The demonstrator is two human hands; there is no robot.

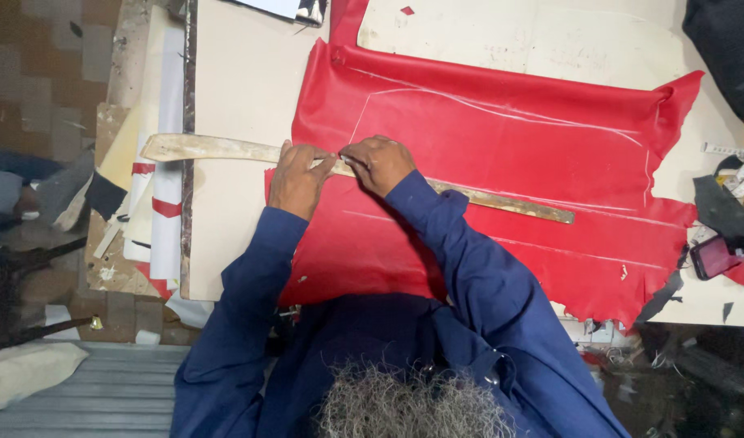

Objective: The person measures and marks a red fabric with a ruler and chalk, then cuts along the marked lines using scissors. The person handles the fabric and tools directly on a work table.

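Two hands work a red hide (502, 154): left hand (297, 180) flat, pinning the straightedge (226, 148); right hand (378, 162) curled, contents unclear. Firm, even pressure keeps lines true.

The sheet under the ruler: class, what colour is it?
Red, with pale chalk lines; the sheet shows best in the head view.

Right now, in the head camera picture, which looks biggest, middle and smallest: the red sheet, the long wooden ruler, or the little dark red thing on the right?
1. Red sheet
2. Long wooden ruler
3. Small dark red thing
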